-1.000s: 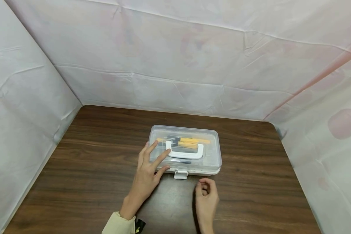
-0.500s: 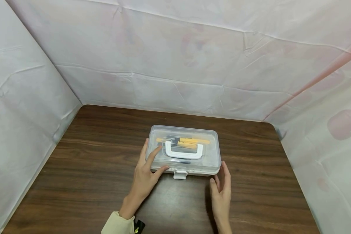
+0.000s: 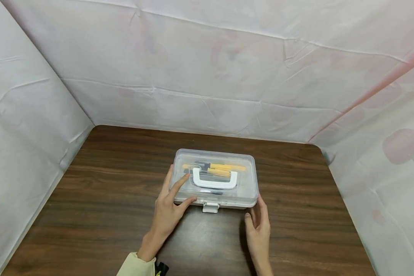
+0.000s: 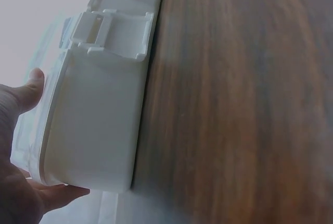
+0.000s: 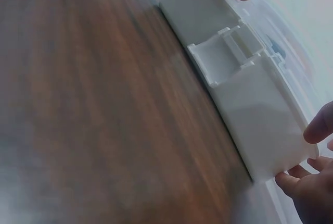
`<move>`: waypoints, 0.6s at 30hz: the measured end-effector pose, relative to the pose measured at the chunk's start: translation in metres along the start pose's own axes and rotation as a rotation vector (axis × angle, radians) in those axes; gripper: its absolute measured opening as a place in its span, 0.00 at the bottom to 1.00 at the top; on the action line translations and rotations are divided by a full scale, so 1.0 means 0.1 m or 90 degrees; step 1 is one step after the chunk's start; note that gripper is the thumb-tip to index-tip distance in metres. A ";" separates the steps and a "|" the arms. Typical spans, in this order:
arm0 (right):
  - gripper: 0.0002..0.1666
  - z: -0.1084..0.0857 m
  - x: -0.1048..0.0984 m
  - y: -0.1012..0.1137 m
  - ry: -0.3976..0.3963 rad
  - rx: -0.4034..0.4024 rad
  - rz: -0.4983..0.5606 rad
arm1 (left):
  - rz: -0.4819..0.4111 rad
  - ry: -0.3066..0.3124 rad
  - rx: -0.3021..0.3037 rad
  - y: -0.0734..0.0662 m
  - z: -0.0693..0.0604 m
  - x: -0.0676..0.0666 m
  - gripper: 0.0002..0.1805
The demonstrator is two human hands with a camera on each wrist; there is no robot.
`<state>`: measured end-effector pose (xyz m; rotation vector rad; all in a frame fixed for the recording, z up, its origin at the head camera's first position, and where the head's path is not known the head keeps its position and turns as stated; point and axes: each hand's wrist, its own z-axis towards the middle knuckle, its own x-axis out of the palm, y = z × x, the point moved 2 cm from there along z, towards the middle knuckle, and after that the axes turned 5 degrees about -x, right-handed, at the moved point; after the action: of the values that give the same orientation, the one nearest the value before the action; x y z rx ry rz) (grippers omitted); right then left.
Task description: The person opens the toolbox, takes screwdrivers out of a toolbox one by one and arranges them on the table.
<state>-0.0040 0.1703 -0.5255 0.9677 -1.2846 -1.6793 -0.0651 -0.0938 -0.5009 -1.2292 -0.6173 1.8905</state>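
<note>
A box with a clear lid (image 3: pixel 246 180) and a white body (image 4: pixel 93 114) stands on the wooden table; yellow-handled tools (image 3: pixel 227 167) show through the lid. Its white handle (image 3: pixel 214 184) lies on top, and a white latch (image 3: pixel 211 207) sits at the front middle. My left hand (image 3: pixel 166 212) grips the left front corner, thumb on the lid's front edge, one finger over the lid, others along the side. At the right front corner my right hand (image 3: pixel 258 232) holds on, its thumb (image 5: pixel 318 125) near the front rim and fingers by the right side, partly hidden.
Dark wood tabletop (image 3: pixel 307 214) surrounds the box. Pale, creased cloth (image 3: pixel 193 69) hangs behind the table and at both sides. A black item (image 3: pixel 162 268) lies by the left sleeve (image 3: pixel 137 265).
My right hand has moved from in front of the box, fingers curled, rightward to its right front corner. The left index finger has drawn back from the handle. The head view has shifted slightly.
</note>
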 end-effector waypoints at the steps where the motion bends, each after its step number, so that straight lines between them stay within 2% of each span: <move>1: 0.45 -0.02 0.00 0.00 0.001 0.000 -0.002 | -0.001 0.000 -0.002 0.00 -0.01 -0.01 0.44; 10: 0.43 -0.15 -0.01 0.02 0.000 -0.014 -0.003 | 0.006 -0.013 0.001 0.00 -0.13 -0.12 0.44; 18: 0.41 -0.29 -0.05 0.03 0.012 -0.093 0.025 | 0.023 -0.006 0.006 -0.01 -0.24 -0.20 0.46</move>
<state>0.0249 0.1633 -0.5282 0.8647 -1.1445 -1.7035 -0.0380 -0.1097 -0.4995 -1.2334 -0.5946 1.9273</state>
